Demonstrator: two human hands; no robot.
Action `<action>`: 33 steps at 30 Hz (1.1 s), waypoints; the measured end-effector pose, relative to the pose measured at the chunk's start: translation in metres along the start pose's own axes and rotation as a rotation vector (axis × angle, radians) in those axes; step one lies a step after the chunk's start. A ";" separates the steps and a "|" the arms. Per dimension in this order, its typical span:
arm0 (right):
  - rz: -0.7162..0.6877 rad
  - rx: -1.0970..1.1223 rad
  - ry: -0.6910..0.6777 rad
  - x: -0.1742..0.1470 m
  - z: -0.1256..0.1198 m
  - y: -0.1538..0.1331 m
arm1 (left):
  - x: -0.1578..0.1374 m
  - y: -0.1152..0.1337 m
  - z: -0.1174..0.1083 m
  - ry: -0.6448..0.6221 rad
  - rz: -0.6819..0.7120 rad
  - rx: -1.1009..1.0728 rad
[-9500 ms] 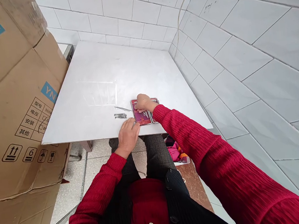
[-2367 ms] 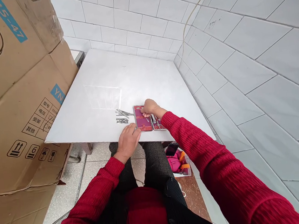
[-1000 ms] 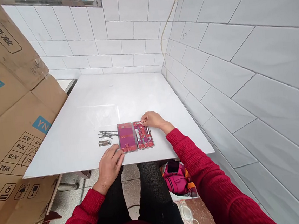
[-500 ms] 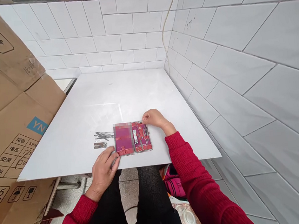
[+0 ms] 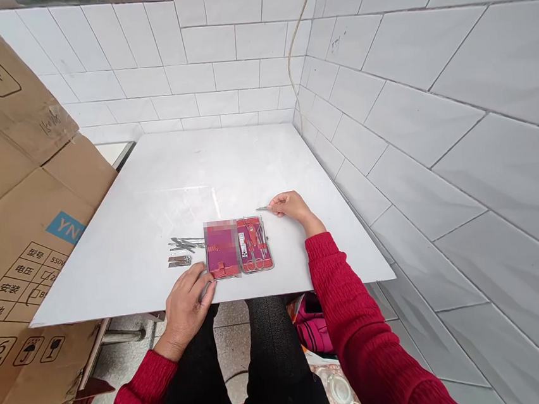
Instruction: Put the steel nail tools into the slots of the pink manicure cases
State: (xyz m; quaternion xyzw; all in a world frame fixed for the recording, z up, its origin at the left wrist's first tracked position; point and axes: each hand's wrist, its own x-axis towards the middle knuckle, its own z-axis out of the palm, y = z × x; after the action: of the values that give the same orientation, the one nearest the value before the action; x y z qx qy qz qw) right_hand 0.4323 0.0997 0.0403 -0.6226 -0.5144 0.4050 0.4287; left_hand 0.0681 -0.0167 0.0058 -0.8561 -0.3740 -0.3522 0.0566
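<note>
An open manicure case, purple inside with red trim, lies near the table's front edge. My left hand is closed at its lower left corner, thumb and fingers gripping the edge. Beyond the case's upper right corner, my right hand pinches a slim metal manicure tool pointing left; its exact kind is too small to tell. Small scissors, a white-faced nail clipper and other slim tools sit in the case's right half. Left of the case lie nail clippers and several thin metal tools.
The white table meets tiled walls at the back and right. Large cardboard boxes crowd the left side. A thin cable runs down the back corner. Pink bags and a clear lidded container are below the table on the right.
My right hand has moved right and slightly away from the case's top edge, with the slim metal tool now out of the case. My left hand stays on the corner.
</note>
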 end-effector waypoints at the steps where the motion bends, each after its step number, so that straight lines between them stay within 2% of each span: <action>1: 0.003 -0.023 0.022 0.000 -0.001 0.001 | 0.000 0.000 0.000 0.001 0.001 0.003; 5: -0.071 -0.196 0.156 -0.001 0.004 0.002 | -0.001 0.000 0.001 0.009 0.002 0.011; 8: -0.132 -0.239 0.236 -0.006 0.012 -0.002 | -0.002 -0.001 0.003 0.020 0.005 0.019; 15: -0.031 -0.312 -0.071 -0.022 0.028 -0.015 | -0.003 -0.002 0.003 0.022 0.012 0.028; 19: 0.091 -0.218 -0.100 -0.023 0.037 -0.016 | -0.004 -0.001 0.003 0.021 0.008 0.028; 21: 0.109 -0.163 -0.043 -0.021 0.043 -0.015 | -0.003 -0.001 0.003 0.019 0.007 0.024; 24: 0.054 -0.138 0.135 -0.019 0.048 -0.016 | -0.003 0.000 0.002 0.012 -0.002 0.015; 26: 0.007 -0.170 0.286 -0.017 0.044 -0.018 | -0.003 0.001 0.002 0.007 -0.010 0.009; 29: -0.029 -0.332 0.454 -0.016 0.027 -0.018 | -0.003 0.001 0.002 0.005 -0.017 0.002; 31: -0.022 -0.467 0.493 -0.016 0.013 -0.016 | -0.003 0.000 0.002 0.007 -0.016 -0.002; 33: 0.016 -0.574 0.471 -0.017 0.003 -0.013 | -0.004 0.000 0.002 0.009 -0.013 -0.005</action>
State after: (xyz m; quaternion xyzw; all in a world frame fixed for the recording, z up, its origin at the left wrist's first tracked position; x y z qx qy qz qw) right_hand 0.4232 0.0844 0.0529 -0.7975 -0.4897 0.0932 0.3399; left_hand 0.0678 -0.0183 0.0021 -0.8521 -0.3784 -0.3575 0.0540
